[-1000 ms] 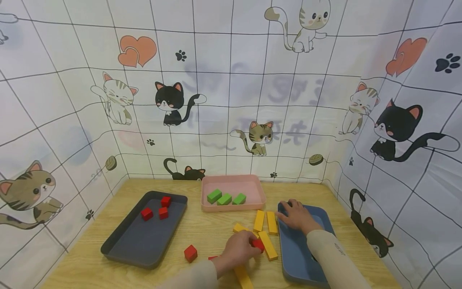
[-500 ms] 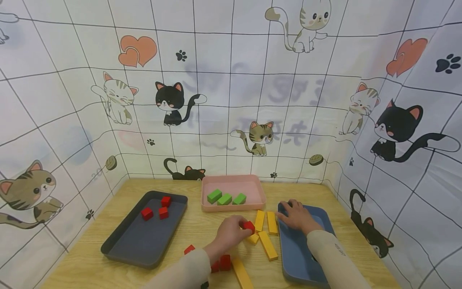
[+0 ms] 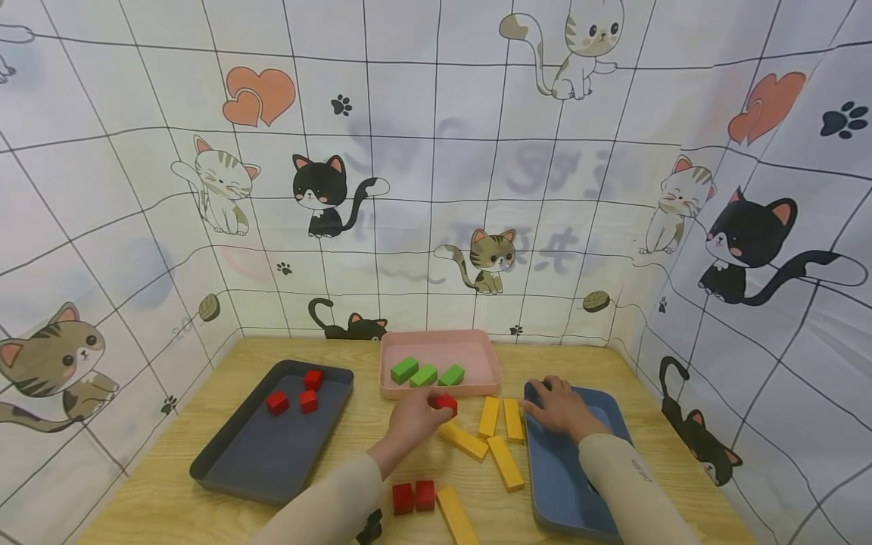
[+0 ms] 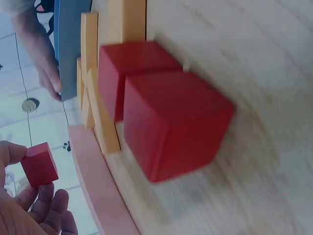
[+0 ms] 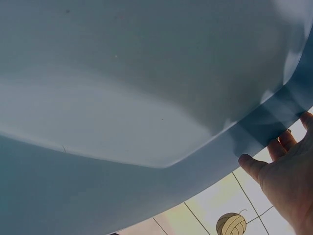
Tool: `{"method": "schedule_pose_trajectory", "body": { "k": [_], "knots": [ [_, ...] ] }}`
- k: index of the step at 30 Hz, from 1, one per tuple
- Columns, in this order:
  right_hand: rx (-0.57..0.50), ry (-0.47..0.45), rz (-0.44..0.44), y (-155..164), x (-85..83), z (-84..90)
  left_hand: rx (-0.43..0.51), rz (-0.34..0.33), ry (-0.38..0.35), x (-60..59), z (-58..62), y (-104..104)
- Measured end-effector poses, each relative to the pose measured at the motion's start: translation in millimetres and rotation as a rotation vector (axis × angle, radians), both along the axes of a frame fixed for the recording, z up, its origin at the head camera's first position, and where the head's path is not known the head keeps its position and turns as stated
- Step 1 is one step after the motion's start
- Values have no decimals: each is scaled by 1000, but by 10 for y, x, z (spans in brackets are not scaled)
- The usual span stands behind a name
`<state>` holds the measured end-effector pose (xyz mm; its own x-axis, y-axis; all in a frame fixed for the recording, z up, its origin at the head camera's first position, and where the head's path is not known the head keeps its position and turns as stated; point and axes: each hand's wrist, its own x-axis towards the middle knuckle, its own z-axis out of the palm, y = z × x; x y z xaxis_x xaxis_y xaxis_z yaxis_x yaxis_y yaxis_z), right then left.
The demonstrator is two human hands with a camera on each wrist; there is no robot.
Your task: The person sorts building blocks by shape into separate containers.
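In the head view, the left hand pinches a small red cube between thumb and fingertips, just in front of the near wall of the pink tray. The cube is above the desk, not in any tray. The right hand lies with relaxed fingers on the far left corner of the blue tray; it holds nothing. I think a firm grip on two opposite flat faces is best, because the painted faces look smooth and the cube can turn between the fingers. The dark grey tray at the left has three red cubes like it and a low rim, so the cube should pass above this rim. Yellow bars lie between the hands.

In the left wrist view, the red cube has sharp edges and a matt face, and it sits at the fingertips. Two more red cubes lie touching each other on the grained wooden desk.

In the right wrist view, the blue tray looks like smooth plastic with a rounded corner, and the fingers rest on its rim.
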<state>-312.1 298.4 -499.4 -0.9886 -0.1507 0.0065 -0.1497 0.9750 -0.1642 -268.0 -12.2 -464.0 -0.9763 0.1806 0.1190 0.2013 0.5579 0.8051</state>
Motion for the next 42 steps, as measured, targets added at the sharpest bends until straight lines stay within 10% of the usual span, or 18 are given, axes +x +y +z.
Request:
{"method": "schedule_pose_trajectory", "body": {
  "k": [42],
  "knots": [
    [9, 14, -6, -21, 30, 21, -122, 444, 47, -559, 198, -1189]
  ]
}}
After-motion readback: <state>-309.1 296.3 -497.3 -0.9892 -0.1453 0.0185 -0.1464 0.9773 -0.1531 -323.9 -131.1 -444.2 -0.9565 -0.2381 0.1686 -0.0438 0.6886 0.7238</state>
